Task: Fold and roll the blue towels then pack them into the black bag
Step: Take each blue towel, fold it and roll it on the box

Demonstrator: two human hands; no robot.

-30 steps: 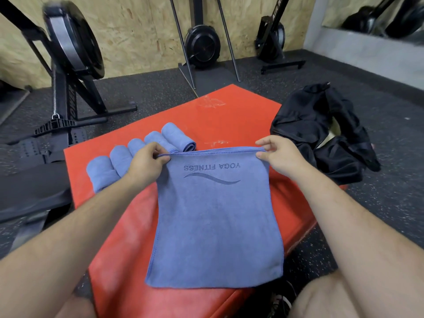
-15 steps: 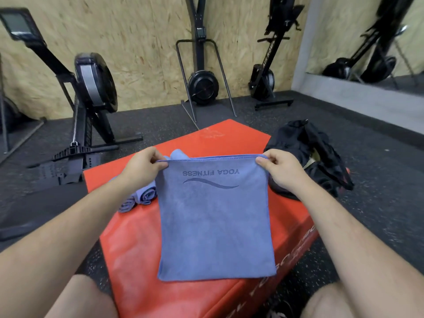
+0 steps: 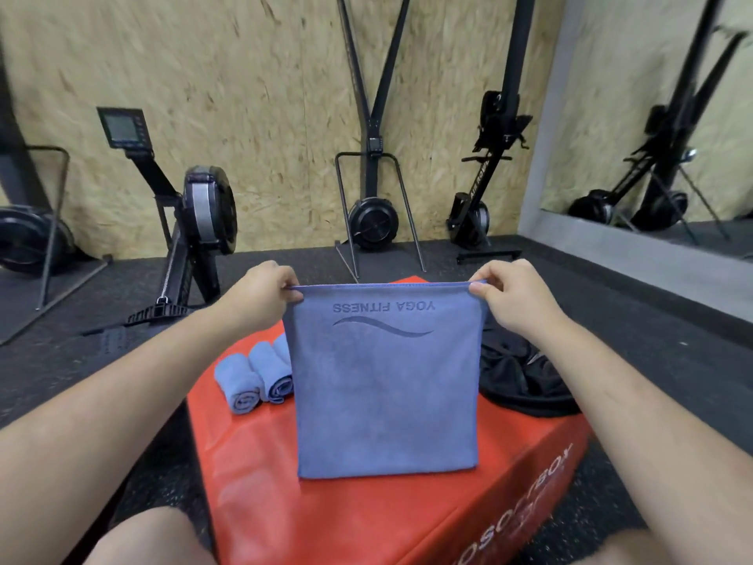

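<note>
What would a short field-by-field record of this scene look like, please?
towel: blue, flat, held up by its top corners, "YOGA FITNESS" print upside down
left hand: pinches the top left corner
right hand: pinches the top right corner
rolled towels: side by side on the box, left of the towel; count partly hidden
bag: black, crumpled, on the box's right side
box: red

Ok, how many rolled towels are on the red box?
3 show, side by side left of the held towel: the nearest roll, the middle roll, and the far roll, partly covered by that towel. More may be hidden behind it.
</note>
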